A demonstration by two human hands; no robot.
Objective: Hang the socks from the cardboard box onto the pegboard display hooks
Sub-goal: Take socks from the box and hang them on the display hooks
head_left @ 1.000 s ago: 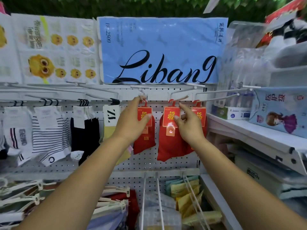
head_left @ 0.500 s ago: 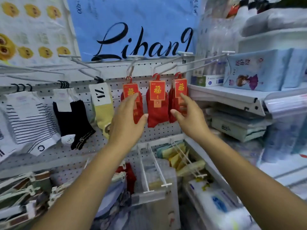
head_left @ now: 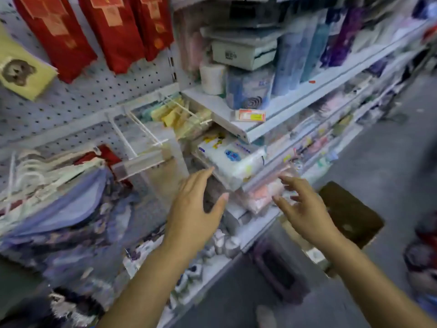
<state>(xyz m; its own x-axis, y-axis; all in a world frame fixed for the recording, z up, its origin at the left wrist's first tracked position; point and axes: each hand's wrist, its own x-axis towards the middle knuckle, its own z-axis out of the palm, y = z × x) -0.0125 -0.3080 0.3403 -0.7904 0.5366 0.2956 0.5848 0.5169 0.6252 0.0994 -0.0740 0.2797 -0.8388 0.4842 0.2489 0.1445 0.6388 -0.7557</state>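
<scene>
Three packs of red socks (head_left: 113,31) hang side by side at the top left of the white pegboard (head_left: 99,91). A yellow sock with a bear face (head_left: 21,72) hangs to their left. My left hand (head_left: 194,209) is held in the air below them, fingers spread and empty. My right hand (head_left: 305,209) is level with it to the right, fingers loosely spread and also empty. A brown cardboard box (head_left: 350,211) sits on the floor just beyond my right hand. The picture is blurred by motion.
White wire hooks (head_left: 142,131) stick out of the pegboard's lower rail above folded yellow goods (head_left: 175,114). Shelves (head_left: 283,114) of packaged goods run off to the right. Blue patterned fabric (head_left: 78,221) hangs at the lower left. Grey aisle floor (head_left: 390,162) lies to the right.
Both hands have let go of the red socks and dropped well below them. My view has swung down and to the right, bringing the lower shelves, the floor and the brown box into sight.
</scene>
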